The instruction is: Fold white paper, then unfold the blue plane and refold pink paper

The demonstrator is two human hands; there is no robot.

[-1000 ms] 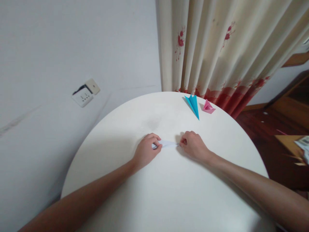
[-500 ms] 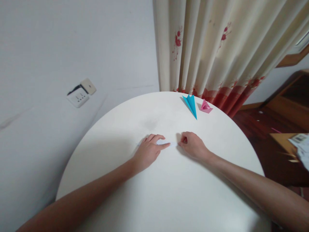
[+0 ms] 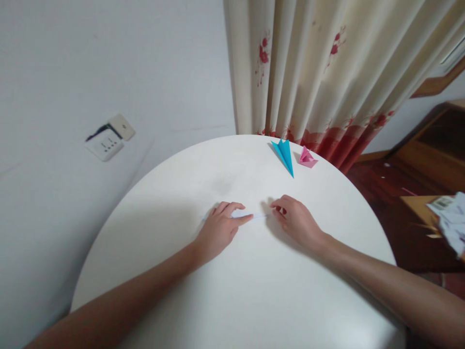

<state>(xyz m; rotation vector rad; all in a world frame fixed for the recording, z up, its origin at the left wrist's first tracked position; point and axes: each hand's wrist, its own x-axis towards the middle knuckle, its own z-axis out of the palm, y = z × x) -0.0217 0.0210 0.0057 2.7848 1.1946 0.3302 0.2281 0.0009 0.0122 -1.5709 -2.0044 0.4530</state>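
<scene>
Resting on the round white table (image 3: 232,291), both hands meet at a narrow strip of folded white paper (image 3: 250,214) that lies flat near the middle of the tabletop.

Left hand (image 3: 218,229): it lies palm down on the left end of the folded paper. The fingers (image 3: 242,219) are extended and close together, pressing flat on the strip and pointing toward the right hand. The hand is not closed around the paper; it bears down on it from above.

Right hand (image 3: 296,220): it sits at the right end of the strip. The fingers are curled inward, with the fingertips (image 3: 278,210) drawn together at the paper's right tip. Whether the tip is actually pinched between them cannot be told, as the contact point is small and shadowed.

Both forearms enter from the near edge of the table and converge on the strip.

Other items on the table: a blue paper plane (image 3: 285,154) lies near the far edge, its nose pointing toward the person. A pink folded paper figure (image 3: 307,158) lies just beside it on the right. Both are well apart from the hands.

Surroundings: a cream curtain (image 3: 319,72) with red flower print hangs behind the table. A wall socket (image 3: 107,140) is mounted on the white wall to the left. Dark wooden flooring (image 3: 395,194) shows to the right.
</scene>
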